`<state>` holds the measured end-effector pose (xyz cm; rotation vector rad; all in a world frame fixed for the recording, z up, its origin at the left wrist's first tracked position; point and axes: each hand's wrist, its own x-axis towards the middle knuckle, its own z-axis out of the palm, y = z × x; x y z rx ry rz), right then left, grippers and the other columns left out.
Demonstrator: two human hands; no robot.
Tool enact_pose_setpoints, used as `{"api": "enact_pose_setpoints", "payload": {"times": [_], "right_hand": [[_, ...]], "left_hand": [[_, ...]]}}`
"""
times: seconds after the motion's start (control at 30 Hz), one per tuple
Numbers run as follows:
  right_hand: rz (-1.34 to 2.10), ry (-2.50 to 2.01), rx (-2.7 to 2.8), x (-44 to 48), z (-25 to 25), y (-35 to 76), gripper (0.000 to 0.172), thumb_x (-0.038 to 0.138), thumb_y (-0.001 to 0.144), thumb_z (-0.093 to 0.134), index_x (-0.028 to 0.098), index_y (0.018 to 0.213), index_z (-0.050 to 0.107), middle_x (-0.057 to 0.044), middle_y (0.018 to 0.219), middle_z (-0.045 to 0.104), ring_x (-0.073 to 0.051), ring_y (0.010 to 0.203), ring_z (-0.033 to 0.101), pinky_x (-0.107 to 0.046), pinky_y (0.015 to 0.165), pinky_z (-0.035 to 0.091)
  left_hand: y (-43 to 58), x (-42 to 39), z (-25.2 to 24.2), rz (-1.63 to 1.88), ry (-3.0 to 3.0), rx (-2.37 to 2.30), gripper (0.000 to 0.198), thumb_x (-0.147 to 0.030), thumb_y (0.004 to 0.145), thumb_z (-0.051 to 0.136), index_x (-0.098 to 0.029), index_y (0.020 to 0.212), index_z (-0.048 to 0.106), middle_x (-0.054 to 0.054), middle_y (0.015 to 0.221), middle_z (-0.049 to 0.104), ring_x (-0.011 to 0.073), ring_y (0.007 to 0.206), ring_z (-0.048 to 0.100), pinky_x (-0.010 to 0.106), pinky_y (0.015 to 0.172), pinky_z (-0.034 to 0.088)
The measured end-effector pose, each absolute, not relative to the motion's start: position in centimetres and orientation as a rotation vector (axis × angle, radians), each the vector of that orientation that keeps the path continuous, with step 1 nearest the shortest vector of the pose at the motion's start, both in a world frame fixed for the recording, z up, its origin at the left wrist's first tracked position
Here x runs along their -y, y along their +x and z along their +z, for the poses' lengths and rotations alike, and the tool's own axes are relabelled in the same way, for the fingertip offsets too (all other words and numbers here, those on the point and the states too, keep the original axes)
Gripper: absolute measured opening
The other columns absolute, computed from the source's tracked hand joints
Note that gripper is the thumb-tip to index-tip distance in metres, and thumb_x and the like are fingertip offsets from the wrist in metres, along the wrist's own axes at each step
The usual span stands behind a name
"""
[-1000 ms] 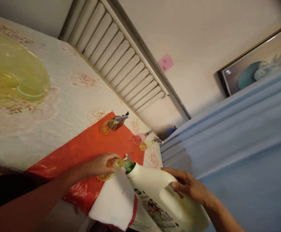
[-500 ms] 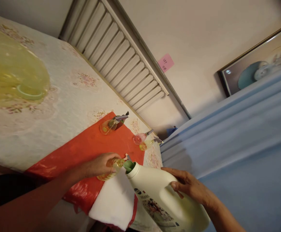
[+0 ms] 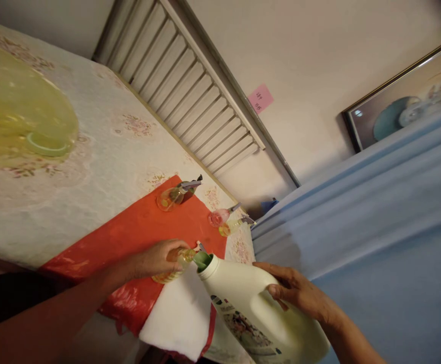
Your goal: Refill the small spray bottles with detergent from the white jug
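Note:
My left hand (image 3: 156, 259) is closed around a small clear bottle (image 3: 175, 265) of yellow liquid standing on the orange cloth (image 3: 137, 230). My right hand (image 3: 296, 293) grips the handle of a large white jug (image 3: 254, 308), tilted so its mouth meets a green funnel (image 3: 202, 260) at the small bottle's neck. A white towel (image 3: 182, 316) lies under the jug.
Three small pump bottles stand further back: one amber (image 3: 172, 196), one pink (image 3: 220, 216), one yellow (image 3: 232, 227). A yellow translucent cover (image 3: 19, 111) sits on the floral tablecloth (image 3: 102, 151). A blue curtain (image 3: 357, 237) hangs at the right; a louvred panel (image 3: 190, 86) leans on the wall.

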<state>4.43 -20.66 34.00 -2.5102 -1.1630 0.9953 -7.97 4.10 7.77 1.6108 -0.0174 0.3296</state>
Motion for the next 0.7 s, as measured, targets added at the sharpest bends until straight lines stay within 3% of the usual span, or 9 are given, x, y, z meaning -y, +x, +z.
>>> {"api": "enact_pose_setpoints", "payload": {"times": [0.7], "right_hand": [[0.988, -2.512, 1.150, 20.84, 33.99, 4.69, 0.068, 0.056, 0.083, 0.061, 0.018, 0.138, 0.055, -0.007, 0.091, 0.065, -0.011, 0.058, 0.044, -0.024, 0.051, 0.035]], "left_hand": [[-8.05, -4.20, 7.87, 0.322, 1.597, 0.028, 0.044, -0.026, 0.068, 0.063, -0.020, 0.112, 0.061, 0.004, 0.110, 0.069, 0.0249, 0.105, 0.064, 0.031, 0.088, 0.049]]}}
